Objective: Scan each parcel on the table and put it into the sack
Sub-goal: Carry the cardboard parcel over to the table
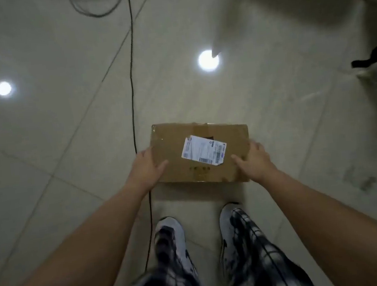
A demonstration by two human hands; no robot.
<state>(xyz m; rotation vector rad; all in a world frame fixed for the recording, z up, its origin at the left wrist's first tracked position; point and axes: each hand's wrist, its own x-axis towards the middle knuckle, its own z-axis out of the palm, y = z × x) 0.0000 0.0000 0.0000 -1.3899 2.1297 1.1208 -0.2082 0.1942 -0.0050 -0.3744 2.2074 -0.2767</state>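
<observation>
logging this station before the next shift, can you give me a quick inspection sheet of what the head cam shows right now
surface: glossy tiled floor with two bright light reflections; no table in view
job's things: one cardboard parcel, taped, white shipping label facing up; no scanner or sack seen
clutter: nothing seen
grippers: left hand grips the parcel's left edge, right hand grips its right edge, thumbs on top
cables: thin black cable runs down the floor past the left hand; grey cable coil at top
surroundings: person's two grey sneakers and plaid shorts below; blurred white furniture at top right
</observation>
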